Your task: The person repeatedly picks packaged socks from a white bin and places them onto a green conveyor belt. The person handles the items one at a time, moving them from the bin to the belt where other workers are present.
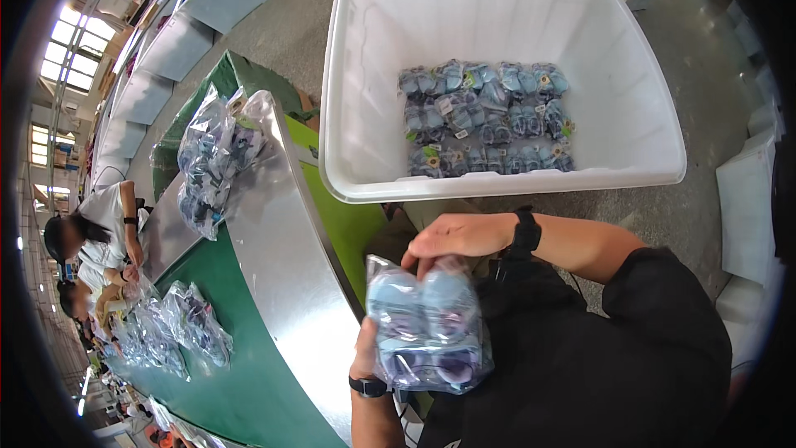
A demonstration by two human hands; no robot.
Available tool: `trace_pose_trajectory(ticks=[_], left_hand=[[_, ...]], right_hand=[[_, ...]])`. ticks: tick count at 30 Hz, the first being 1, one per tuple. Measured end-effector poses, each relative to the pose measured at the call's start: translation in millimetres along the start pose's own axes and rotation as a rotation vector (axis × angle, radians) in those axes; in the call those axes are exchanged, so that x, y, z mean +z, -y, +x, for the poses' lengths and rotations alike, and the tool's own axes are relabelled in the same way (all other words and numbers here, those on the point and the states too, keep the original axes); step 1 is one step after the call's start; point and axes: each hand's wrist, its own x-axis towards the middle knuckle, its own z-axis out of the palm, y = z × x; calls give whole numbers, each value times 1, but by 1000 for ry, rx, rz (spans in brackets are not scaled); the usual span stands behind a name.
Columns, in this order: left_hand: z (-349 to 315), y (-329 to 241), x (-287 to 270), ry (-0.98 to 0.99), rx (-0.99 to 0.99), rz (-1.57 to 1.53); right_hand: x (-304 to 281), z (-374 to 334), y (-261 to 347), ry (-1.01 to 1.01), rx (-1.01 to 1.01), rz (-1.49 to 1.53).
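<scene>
- My left hand point(363, 353) grips the clear bag of shoes point(427, 328) at nine o'clock, long axis twelve-to-six.
- My right hand point(460, 236), pinch unclear, meets its top.
- White bin point(622, 108): one o'clock, nearer my right.

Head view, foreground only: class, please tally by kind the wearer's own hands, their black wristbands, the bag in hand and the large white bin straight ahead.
Hands: 2 (left hand, right hand)
Black wristbands: 2 (left wristband, right wristband)
Clear bag: 1
Large white bin: 1
Total: 6
</scene>
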Motion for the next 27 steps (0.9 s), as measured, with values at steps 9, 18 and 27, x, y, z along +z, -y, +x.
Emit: trace_pose_trajectory(ticks=[9, 18, 27], left_hand=[[40, -3, 28, -12, 92, 175], [4, -14, -12, -272, 189, 119], [-25, -24, -23, -411, 352, 138]], right_hand=[[-33, -35, -7, -108, 72, -337], [-181, -127, -4, -928, -117, 206], [-240, -137, -46, -1298, 221, -87]])
